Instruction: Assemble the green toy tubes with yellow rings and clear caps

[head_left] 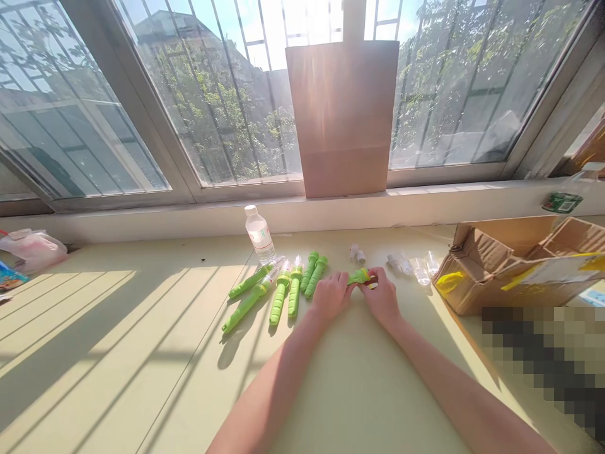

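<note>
Between my hands lies a green ribbed plastic handle, held roughly level just above the table. My left hand is closed round its left end, and the fingers of my right hand close on its right end, where a bit of yellow shows. To the left lie two green handles without clear tops. Beyond them are several green handles with clear plastic tops, lying side by side. Small clear plastic caps stand and lie to the right, and a white-and-clear pair of small parts lies behind my hands.
A water bottle stands behind the green handles. On the right is an open cardboard box with yellow tape. A cardboard sheet leans against the window. Plastic bags lie at the far left, and a green-labelled bottle is behind the box.
</note>
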A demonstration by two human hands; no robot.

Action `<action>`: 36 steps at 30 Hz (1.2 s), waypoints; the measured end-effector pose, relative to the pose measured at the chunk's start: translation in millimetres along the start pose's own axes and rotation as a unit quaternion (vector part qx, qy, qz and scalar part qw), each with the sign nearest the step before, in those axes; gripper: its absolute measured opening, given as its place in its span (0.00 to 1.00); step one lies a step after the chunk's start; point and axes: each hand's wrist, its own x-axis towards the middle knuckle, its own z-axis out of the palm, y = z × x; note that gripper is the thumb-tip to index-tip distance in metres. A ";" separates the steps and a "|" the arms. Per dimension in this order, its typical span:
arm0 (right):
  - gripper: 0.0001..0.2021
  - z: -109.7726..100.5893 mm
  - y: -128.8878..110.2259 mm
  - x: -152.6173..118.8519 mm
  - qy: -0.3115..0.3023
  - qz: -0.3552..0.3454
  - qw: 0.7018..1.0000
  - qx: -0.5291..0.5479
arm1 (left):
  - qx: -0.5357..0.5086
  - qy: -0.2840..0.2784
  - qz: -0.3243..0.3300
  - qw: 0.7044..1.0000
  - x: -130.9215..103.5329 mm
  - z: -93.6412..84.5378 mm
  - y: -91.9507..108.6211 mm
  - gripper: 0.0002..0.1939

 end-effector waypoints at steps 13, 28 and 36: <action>0.20 1.5 4.2 0.5 0.028 0.032 0.999 -0.013 | 0.031 0.100 0.062 0.993 3.7 3.3 -4.2 0.08; 0.20 -0.2 2.3 -0.6 0.008 0.035 0.999 -0.018 | 0.020 0.044 0.070 0.996 3.3 3.6 -6.9 0.07; 0.19 -0.9 3.6 0.8 0.007 0.049 0.999 -0.016 | 0.056 0.038 0.081 0.994 1.8 16.6 -9.7 0.10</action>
